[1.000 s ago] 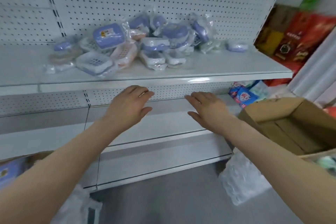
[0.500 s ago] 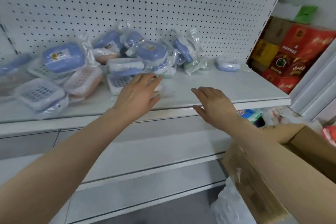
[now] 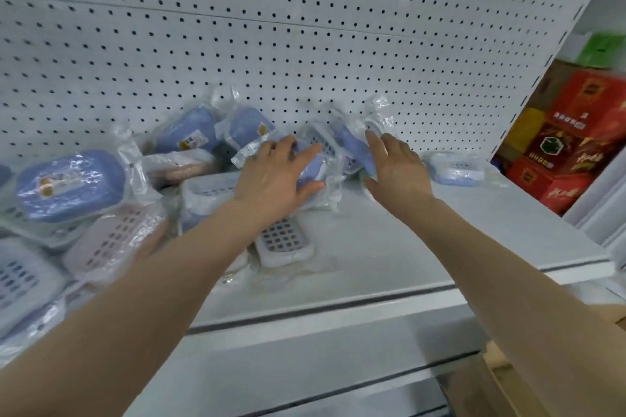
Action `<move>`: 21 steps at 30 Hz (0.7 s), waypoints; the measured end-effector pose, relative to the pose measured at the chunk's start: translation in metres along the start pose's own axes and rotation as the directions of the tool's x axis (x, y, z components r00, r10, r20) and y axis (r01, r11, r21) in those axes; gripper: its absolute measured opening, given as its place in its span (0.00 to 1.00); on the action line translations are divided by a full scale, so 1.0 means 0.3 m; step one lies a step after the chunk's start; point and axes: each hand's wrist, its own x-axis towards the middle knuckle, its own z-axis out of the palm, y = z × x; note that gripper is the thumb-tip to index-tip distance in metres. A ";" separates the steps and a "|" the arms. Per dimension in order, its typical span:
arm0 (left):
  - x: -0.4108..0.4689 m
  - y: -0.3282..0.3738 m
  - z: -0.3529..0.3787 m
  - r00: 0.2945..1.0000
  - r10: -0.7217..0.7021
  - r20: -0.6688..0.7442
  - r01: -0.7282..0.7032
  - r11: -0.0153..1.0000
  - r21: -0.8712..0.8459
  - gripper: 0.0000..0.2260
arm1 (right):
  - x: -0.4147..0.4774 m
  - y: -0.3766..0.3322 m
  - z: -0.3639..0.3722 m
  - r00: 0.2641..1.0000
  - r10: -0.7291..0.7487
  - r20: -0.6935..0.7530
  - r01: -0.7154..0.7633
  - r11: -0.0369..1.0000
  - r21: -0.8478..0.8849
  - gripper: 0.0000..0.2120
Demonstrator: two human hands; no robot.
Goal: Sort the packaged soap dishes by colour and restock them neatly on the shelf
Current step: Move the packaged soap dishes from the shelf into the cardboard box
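left hand (image 3: 274, 176) spread flat on blue soap dish (image 3: 314, 166), centre frame | right hand (image 3: 396, 171) released, nearing second blue dish (image 3: 352, 145) | change: both advanced from shelf (image 3: 389, 230) edge | sorting likely starting

Shop, pegboard-backed shelf (image 3: 423, 230), pkgd stock (image 3: 67, 184), boxed goods (image 3: 572, 135)

Both limbs bare, nothing worn in view. Slim left hand (image 3: 275, 179), long fingers, knuckles faintly ridged. Right hand (image 3: 398, 173) alike, slim, tendon lines showed faintly across back. Behind it, right forearm (image 3: 501, 281) ran bare from wrist to frame edge; left forearm (image 3: 152, 288) bare likewise, widened toward lower corner. Skin looked smooth. Nails too blurred to tell.
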 end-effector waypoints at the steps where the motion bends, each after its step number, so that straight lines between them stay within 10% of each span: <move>1: 0.000 -0.001 0.009 1.000 -0.010 -0.004 0.010 1.000 0.001 0.31 | 0.039 0.001 0.021 1.000 0.017 0.007 -0.017 1.000 0.026 0.41; 14: 0.013 0.131 0.007 0.999 -0.030 -0.039 0.021 0.976 -0.218 0.18 | 0.063 0.131 0.021 0.989 0.127 -0.079 -0.081 0.899 0.430 0.33; 21: 0.043 0.362 0.041 0.993 0.009 -0.117 -0.034 0.978 -0.207 0.09 | -0.088 0.366 -0.047 0.868 0.251 0.428 -0.484 0.615 0.622 0.21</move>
